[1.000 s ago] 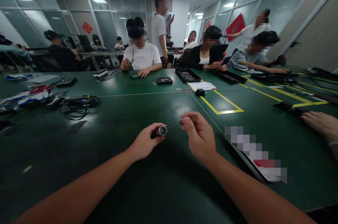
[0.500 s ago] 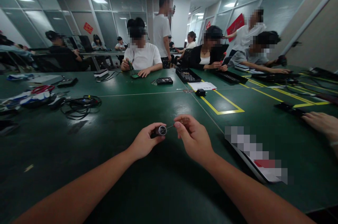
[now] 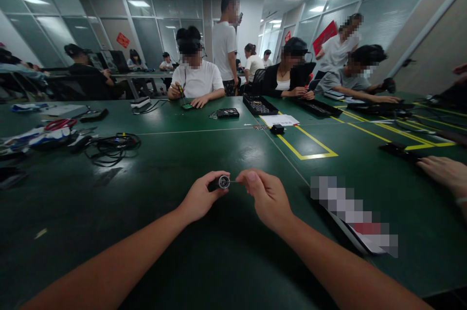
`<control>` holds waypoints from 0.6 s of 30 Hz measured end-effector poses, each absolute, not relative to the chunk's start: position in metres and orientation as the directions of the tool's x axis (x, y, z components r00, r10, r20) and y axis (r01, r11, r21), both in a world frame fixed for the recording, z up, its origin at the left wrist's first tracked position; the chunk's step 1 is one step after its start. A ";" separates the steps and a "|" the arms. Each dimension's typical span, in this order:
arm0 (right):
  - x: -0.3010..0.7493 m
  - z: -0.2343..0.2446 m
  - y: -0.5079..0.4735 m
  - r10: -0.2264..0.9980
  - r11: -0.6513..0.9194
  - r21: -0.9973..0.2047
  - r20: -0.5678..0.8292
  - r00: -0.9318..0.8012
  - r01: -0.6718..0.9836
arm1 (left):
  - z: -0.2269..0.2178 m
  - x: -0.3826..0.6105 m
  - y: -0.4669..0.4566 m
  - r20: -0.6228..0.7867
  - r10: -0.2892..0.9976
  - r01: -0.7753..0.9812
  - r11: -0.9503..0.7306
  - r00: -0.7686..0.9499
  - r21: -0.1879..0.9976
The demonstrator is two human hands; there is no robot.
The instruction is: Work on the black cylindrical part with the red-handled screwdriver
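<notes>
My left hand [image 3: 201,196] is closed around a short dark cylinder [image 3: 224,182], whose round, silver-rimmed end faces me. Inside that rim some small parts show, too small to make out. My right hand [image 3: 268,195] pinches a small screwdriver [image 3: 234,182] with a thin metal shaft; its handle is hidden in my curled fingers. The shaft points left and its tip meets the cylinder's rimmed end. Whether the tip sits inside or only against the rim I cannot tell. Both hands are held just over the green table [image 3: 164,261].
To the right lies a white booklet or packet [image 3: 350,217], partly blurred out. Another person's hand [image 3: 443,173] rests beyond it. Coiled black cables [image 3: 113,147] lie at left. Ahead are a small black block [image 3: 277,128], yellow tape lines and a black parts tray [image 3: 260,104]. Co-workers sit opposite.
My right hand has turned, and its fingers now cover the brownish handle that showed before. The shaft lies more level. My left hand and the cylinder have barely moved.
</notes>
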State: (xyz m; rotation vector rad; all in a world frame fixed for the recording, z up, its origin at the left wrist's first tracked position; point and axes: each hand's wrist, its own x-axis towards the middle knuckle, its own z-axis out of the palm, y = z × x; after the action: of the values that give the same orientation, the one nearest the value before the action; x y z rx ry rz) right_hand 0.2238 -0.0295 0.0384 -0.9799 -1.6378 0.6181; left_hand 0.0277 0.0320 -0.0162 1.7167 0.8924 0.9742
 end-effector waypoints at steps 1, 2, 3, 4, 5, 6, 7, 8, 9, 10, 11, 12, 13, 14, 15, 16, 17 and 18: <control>0.223 0.038 -0.030 0.863 0.492 -0.814 0.502 -0.050 0.308 | -0.017 0.028 0.032 0.213 0.883 0.140 -0.294 0.419 0.945; 0.223 0.038 -0.029 0.875 0.465 -0.825 0.484 -0.024 0.322 | -0.017 0.028 0.032 0.212 0.885 0.141 -0.292 0.414 0.946; 0.223 0.038 -0.029 0.879 0.450 -0.830 0.476 -0.004 0.330 | -0.018 0.028 0.033 0.212 0.889 0.140 -0.289 0.405 0.947; 0.223 0.038 -0.028 0.879 0.446 -0.830 0.476 0.011 0.335 | -0.019 0.028 0.033 0.214 0.894 0.138 -0.287 0.393 0.948; 0.223 0.037 -0.028 0.877 0.445 -0.828 0.480 0.021 0.341 | -0.019 0.028 0.034 0.217 0.899 0.136 -0.286 0.380 0.948; 0.224 0.037 -0.027 0.874 0.445 -0.825 0.485 0.032 0.347 | -0.020 0.027 0.035 0.218 0.903 0.135 -0.284 0.371 0.949; 0.224 0.037 -0.026 0.871 0.446 -0.823 0.489 0.039 0.353 | -0.020 0.027 0.035 0.217 0.905 0.134 -0.282 0.365 0.950; 0.225 0.037 -0.025 0.872 0.443 -0.822 0.488 0.042 0.357 | -0.020 0.027 0.035 0.216 0.908 0.135 -0.279 0.360 0.951; 0.225 0.037 -0.024 0.876 0.437 -0.825 0.481 0.039 0.358 | -0.020 0.027 0.035 0.214 0.909 0.136 -0.277 0.357 0.951; 0.225 0.038 -0.024 0.882 0.429 -0.829 0.470 0.033 0.359 | -0.019 0.028 0.035 0.212 0.910 0.141 -0.277 0.355 0.951; 0.226 0.038 -0.024 0.890 0.419 -0.834 0.456 0.019 0.359 | -0.018 0.028 0.034 0.211 0.911 0.150 -0.278 0.355 0.949; 0.226 0.039 -0.024 0.897 0.411 -0.837 0.442 0.004 0.361 | -0.017 0.028 0.034 0.211 0.911 0.161 -0.282 0.353 0.946; 0.226 0.040 -0.024 0.902 0.404 -0.840 0.431 -0.008 0.363 | -0.016 0.029 0.033 0.213 0.911 0.171 -0.287 0.353 0.942; 0.226 0.041 -0.025 0.905 0.400 -0.839 0.424 -0.016 0.368 | -0.015 0.029 0.032 0.215 0.910 0.181 -0.293 0.354 0.939; 0.226 0.041 -0.025 0.906 0.398 -0.837 0.423 -0.019 0.377 | -0.014 0.029 0.032 0.218 0.909 0.187 -0.297 0.354 0.936; 0.226 0.042 -0.026 0.905 0.398 -0.832 0.424 -0.019 0.387 | -0.013 0.029 0.031 0.220 0.909 0.190 -0.300 0.355 0.935; 0.225 0.042 -0.026 0.904 0.399 -0.826 0.428 -0.018 0.398 | -0.013 0.029 0.031 0.220 0.908 0.193 -0.302 0.356 0.934; 0.225 0.041 -0.026 0.903 0.398 -0.822 0.430 -0.015 0.407 | -0.012 0.029 0.031 0.219 0.908 0.195 -0.302 0.358 0.933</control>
State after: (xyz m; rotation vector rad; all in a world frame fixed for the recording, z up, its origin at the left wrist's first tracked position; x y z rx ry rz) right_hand 0.2251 -0.0259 0.0414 -1.1834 -1.6145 0.5965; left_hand 0.0289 0.0311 -0.0124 1.7328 0.9828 1.0082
